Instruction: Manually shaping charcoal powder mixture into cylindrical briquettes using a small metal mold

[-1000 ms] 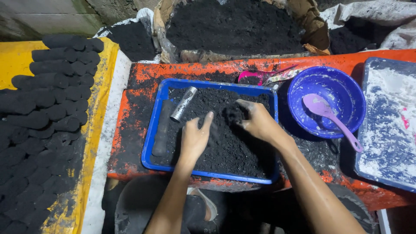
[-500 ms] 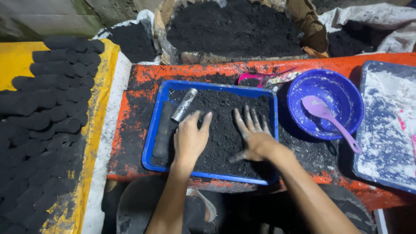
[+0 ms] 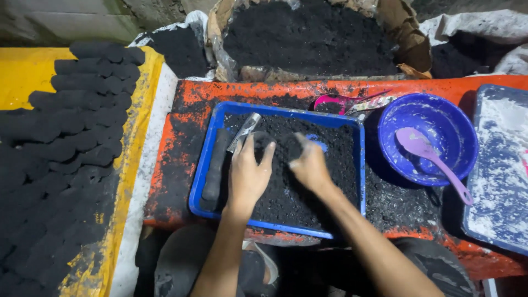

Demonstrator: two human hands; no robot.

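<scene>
A blue bowl [image 3: 437, 137] (purple spoon [image 3: 432, 159] inside) sits toward the orange counter's [image 3: 181, 165] right edge, beside the blue tray [image 3: 206, 165] where both hands, left [image 3: 248, 175] and right [image 3: 311, 165], press loosely curled into black powder [image 3: 291, 192].

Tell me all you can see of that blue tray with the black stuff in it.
The blue tray is a shallow plastic-looking rectangle with a raised rim, lying flat on the orange table. Loose black powder covers it. A dark-handled metal tool lies along its left side. The left hand and right hand press into the powder.
</scene>
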